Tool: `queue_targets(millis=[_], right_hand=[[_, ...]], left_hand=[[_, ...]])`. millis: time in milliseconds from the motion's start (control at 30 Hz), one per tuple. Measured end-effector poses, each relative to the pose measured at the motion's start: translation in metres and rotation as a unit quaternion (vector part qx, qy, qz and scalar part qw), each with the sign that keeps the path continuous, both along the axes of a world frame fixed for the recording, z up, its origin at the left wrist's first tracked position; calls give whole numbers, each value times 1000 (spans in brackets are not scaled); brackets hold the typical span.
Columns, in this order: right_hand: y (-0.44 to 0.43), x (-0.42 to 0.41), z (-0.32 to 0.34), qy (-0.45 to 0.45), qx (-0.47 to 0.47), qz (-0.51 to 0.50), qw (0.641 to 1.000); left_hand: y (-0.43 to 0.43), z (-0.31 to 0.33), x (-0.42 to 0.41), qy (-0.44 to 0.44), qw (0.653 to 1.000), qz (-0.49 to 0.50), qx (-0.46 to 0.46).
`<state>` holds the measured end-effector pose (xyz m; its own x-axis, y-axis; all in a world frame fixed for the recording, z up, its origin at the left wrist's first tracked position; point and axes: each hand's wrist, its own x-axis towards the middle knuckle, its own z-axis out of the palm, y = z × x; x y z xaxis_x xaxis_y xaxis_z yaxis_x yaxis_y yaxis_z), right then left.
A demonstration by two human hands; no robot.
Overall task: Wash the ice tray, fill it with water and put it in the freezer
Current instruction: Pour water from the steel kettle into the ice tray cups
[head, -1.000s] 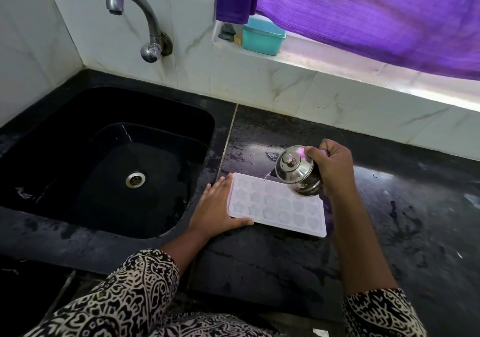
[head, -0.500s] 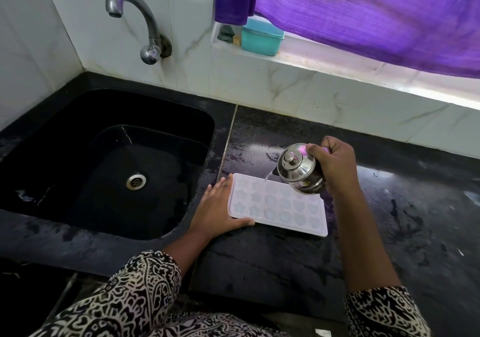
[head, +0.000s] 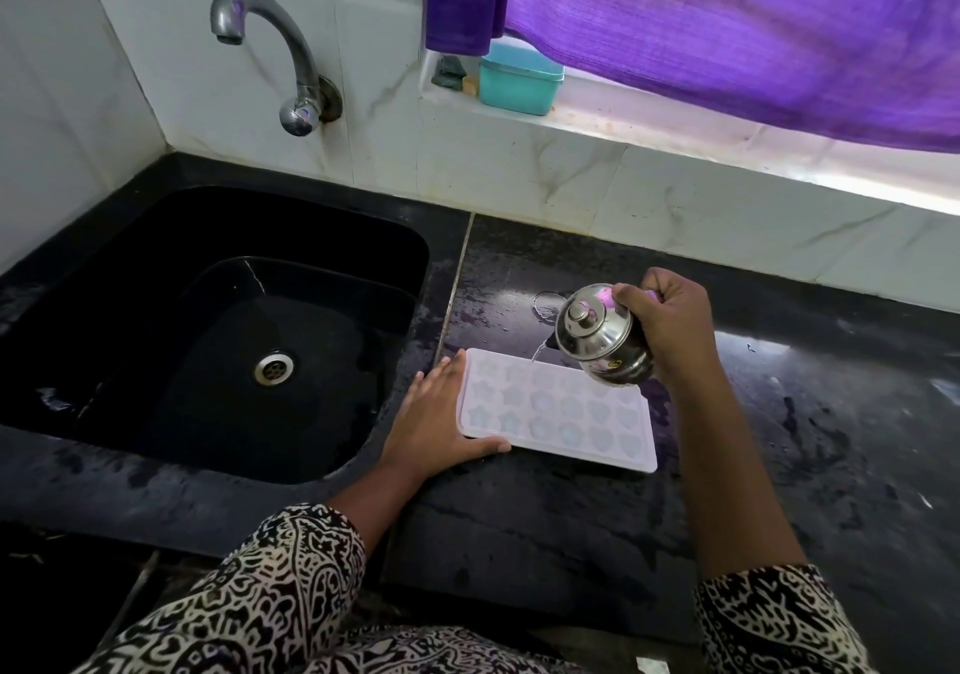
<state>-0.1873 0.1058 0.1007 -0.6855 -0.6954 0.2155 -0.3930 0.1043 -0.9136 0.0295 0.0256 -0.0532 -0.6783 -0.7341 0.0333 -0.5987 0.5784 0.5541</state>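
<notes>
The white ice tray lies flat on the black counter, just right of the seam beside the sink, with its long side running left to right. Its moulded cells look pale blue; how full each one is cannot be told.

A thin stream of water falls from the spout of a small steel kettle onto the far edge of the tray. The kettle is tilted steeply towards the tray, its knobbed lid facing the camera.

The right hand grips the kettle from the right, fingers curled round it. The left hand lies flat on the counter with straight fingers against the tray's left short edge and the thumb along its near edge, bracing it and holding nothing.

Beyond these are a wall tap, a teal box on the sill and a purple curtain.

Step in hand, as judged: filling, with the freezer still to come. Likely faults:
- The stream lands close to the rim, so a small drift of the wrist would send water onto the counter.
- The steep tilt may let the lid slip off and release a surge.
- Overfilled cells would merge, and would spill when the tray is lifted and carried.
</notes>
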Motion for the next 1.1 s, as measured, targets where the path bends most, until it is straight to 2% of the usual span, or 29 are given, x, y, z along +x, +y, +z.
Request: queue_targets(millis=[167,367,500,767,1100], right_hand=[[0,-1,-2,-17,-6,-2,1000],[6,-6,-5,-139,-54,-21,989],[13,-9,-7,-168,-76,-28,982],[24,-18,-13,-92,-34,-34,995],[29,-15,-8,-38,-5,-29,999]], left_hand=[[1,0,0,5,1000,2,-3],[1,0,1,8,1000,0,-1],[1,-1,1,3,1000,1,-5],[0,-1,0,-1,1000,1,0],[1,-2,0,9,1000,4,0]])
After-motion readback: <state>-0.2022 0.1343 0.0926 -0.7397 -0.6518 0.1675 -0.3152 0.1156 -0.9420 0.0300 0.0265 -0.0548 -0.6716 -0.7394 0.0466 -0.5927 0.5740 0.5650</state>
